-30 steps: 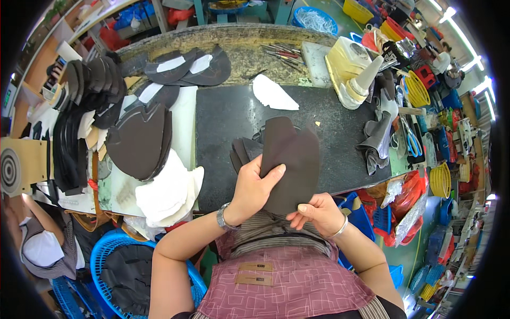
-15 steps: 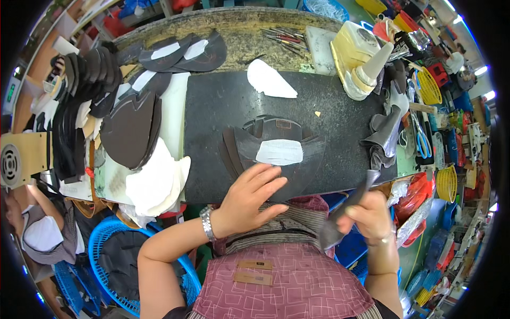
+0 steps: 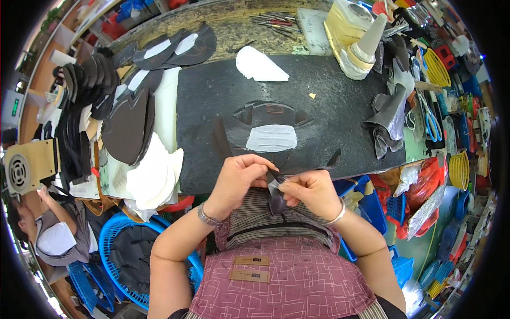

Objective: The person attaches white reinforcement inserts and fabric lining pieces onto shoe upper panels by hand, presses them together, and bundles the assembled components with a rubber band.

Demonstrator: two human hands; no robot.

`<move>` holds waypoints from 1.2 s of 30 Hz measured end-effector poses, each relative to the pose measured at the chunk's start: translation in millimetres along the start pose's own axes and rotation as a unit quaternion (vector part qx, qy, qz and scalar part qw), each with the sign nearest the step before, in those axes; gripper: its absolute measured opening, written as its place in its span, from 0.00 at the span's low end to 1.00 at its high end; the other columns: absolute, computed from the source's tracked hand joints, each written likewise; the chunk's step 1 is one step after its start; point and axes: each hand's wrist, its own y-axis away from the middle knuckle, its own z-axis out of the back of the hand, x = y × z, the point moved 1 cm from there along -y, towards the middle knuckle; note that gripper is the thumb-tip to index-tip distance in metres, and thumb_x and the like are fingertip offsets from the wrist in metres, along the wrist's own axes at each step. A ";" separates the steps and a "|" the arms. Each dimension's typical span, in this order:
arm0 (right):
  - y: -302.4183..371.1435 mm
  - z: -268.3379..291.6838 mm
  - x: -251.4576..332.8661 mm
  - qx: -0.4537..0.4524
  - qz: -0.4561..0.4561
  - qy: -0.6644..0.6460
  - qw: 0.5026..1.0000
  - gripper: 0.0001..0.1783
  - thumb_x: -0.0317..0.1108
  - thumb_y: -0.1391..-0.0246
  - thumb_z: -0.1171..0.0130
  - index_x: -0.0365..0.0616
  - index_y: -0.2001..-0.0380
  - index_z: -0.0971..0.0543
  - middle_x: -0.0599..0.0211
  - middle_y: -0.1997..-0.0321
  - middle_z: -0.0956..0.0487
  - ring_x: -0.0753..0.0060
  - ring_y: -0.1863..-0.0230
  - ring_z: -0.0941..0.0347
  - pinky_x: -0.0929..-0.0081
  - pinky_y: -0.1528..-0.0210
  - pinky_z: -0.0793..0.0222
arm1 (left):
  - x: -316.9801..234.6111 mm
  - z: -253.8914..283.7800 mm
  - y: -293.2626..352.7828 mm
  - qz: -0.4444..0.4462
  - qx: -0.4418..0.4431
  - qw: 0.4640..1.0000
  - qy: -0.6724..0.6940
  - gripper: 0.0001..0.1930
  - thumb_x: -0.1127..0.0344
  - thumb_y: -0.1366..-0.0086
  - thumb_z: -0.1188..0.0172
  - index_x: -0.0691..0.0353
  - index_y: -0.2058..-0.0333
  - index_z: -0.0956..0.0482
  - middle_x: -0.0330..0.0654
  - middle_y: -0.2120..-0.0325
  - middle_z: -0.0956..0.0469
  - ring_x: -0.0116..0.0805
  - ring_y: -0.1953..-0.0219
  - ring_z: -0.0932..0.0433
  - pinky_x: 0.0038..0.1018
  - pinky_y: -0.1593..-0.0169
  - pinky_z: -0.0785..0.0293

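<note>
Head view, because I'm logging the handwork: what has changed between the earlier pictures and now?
The broad dark panel held a second ago has been let go. The right hand, out to the right half a second ago, has come left beside the left hand; both now pinch a small dark piece. The white patch and white cutout stayed put.

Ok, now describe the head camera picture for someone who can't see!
A person's left hand and right hand hold a small dark strip near a black mat. On the mat lies a dark piece with a white patch; a blue basket sits lower left.
</note>
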 end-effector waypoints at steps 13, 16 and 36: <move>22.8 -14.2 13.4 -0.067 0.440 0.409 0.797 0.07 0.28 0.66 0.39 0.43 0.87 0.29 0.67 0.86 0.32 0.68 0.84 0.32 0.73 0.81 0.37 | -10.5 -10.1 9.9 -0.021 -0.036 0.988 0.147 0.14 0.65 0.33 0.59 0.68 0.61 0.27 0.49 0.70 0.22 0.29 0.71 0.22 0.23 0.66 0.24; 15.6 -22.0 15.3 -0.098 0.443 0.390 0.801 0.09 0.29 0.68 0.38 0.45 0.87 0.31 0.66 0.85 0.32 0.65 0.83 0.33 0.72 0.80 0.36 | -24.9 -28.3 24.2 -0.127 -0.005 0.989 -0.081 0.13 0.67 0.40 0.47 0.66 0.57 0.29 0.47 0.67 0.22 0.27 0.68 0.22 0.21 0.64 0.26; 27.5 -35.2 -14.2 -0.140 0.474 0.381 0.781 0.08 0.26 0.65 0.40 0.46 0.80 0.29 0.65 0.69 0.27 0.69 0.73 0.27 0.78 0.73 0.31 | 15.0 -29.9 5.4 -0.378 -0.240 0.842 -0.300 0.08 0.67 0.34 0.54 0.62 0.69 0.28 0.36 0.79 0.28 0.19 0.79 0.32 0.18 0.74 0.35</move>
